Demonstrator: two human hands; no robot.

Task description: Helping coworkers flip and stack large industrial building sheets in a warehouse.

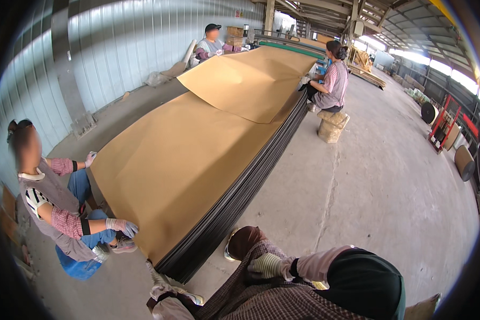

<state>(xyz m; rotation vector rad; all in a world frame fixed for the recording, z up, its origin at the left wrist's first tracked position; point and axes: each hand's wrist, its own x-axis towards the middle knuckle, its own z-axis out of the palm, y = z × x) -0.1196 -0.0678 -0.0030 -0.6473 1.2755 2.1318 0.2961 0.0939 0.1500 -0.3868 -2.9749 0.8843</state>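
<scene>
Left hand [160, 287]: ours, gloved; fingers at the near corner of the pile [176, 160]; whether they grip it, we cannot tell;
Right hand [265, 265]: ours, gloved; near our checked clothing [288, 304], apart from the pile; open or closed, we cannot tell;
Pile: long brown sheets, dark at the side, stretching away before us; a loose sheet [245, 82] overlies its far part;
Company: one co-worker [58, 213] at our left, beside the pile's short end; a second co-worker [212, 47] farther off; a third co-worker [337, 85] at right, seated on a wrapped block [333, 128].
</scene>
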